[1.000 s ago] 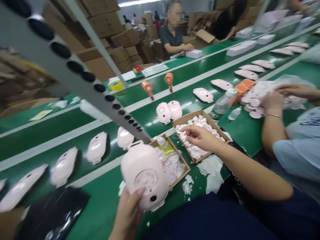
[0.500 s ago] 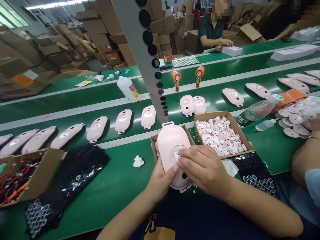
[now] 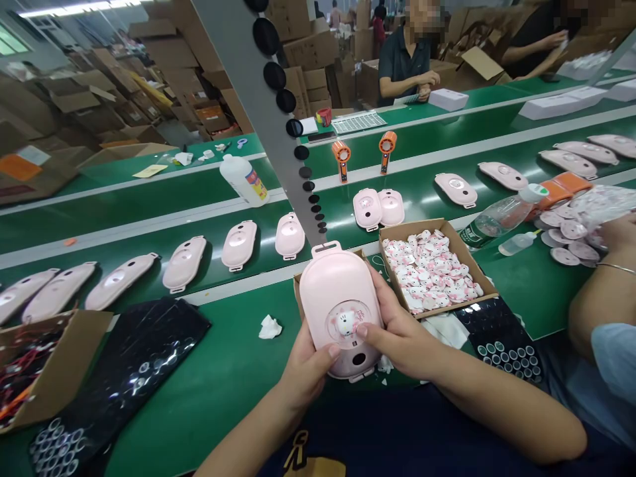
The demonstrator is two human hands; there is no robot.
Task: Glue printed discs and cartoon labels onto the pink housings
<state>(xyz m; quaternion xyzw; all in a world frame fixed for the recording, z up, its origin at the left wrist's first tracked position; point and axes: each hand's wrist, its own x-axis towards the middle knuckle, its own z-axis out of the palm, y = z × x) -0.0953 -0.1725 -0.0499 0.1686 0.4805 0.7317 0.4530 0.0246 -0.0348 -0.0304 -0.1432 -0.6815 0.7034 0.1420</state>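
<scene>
A pink plastic casing (image 3: 335, 281) is held up in front of me, its outer face toward the camera. My left hand (image 3: 309, 361) grips its lower left edge, thumb on the front. Around the right edge wraps my right hand (image 3: 397, 331), its thumb lying on a white cat-face piece (image 3: 346, 322) in the round recess. Below the recess is a dark oval spot (image 3: 358, 358). Just right of the casing, a cardboard tray (image 3: 489, 296) holds many similar cat-face pieces (image 3: 432, 268). Another carton is mostly hidden behind the casing.
Pink casings (image 3: 239, 244) line the green conveyor (image 3: 318, 228). A grey post (image 3: 243, 86) rises ahead. At right are a clear bottle (image 3: 501, 215) and a neighbour's arm (image 3: 603, 285); at left, black sheeting (image 3: 134, 358) and a box of wires (image 3: 64, 371). Crumpled tissue (image 3: 269, 327) lies nearby.
My right hand's fingers have moved off the front of the casing to its right edge, leaving the thumb on the cat-face piece, which now shows. The view has shifted slightly.
</scene>
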